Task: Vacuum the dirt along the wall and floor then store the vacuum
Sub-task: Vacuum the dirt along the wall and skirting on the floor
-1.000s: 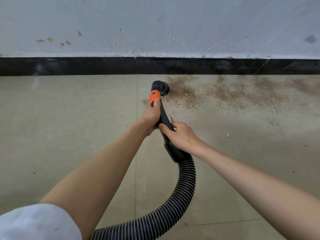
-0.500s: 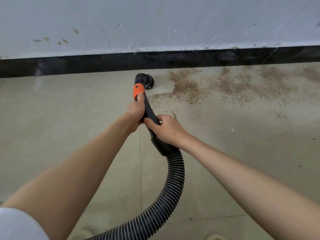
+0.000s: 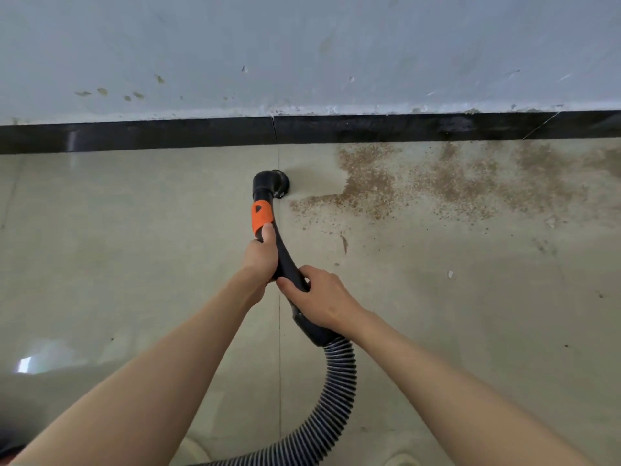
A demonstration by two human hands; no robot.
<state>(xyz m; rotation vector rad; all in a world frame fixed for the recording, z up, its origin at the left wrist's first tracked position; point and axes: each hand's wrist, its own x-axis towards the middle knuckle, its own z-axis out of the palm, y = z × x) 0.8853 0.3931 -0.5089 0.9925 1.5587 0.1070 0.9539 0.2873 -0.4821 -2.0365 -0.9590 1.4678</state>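
1. Black plastic, stiff and curved — the vacuum wand (image 3: 285,260) looks rigid enough to steer from its middle, while the ribbed hose (image 3: 339,391) behind it is soft and will trail and tug sideways.
2. The left hand (image 3: 260,260) is wrapped around the wand just below the orange band (image 3: 261,215), thumb pointing up toward it; the right hand (image 3: 321,297) grasps the wand lower down, near where the hose joins.
3. The nozzle (image 3: 272,183) sits on the tiled floor (image 3: 134,247), near the black baseboard (image 3: 168,136) but not touching it.
4. Brown dirt (image 3: 420,183) lies just beside the nozzle on its right and spreads along the wall (image 3: 302,45) — most of it is not yet picked up.
5. The two-handed hold seems sensible: the front hand aims, the rear hand takes the hose's drag. It likely weighs little.
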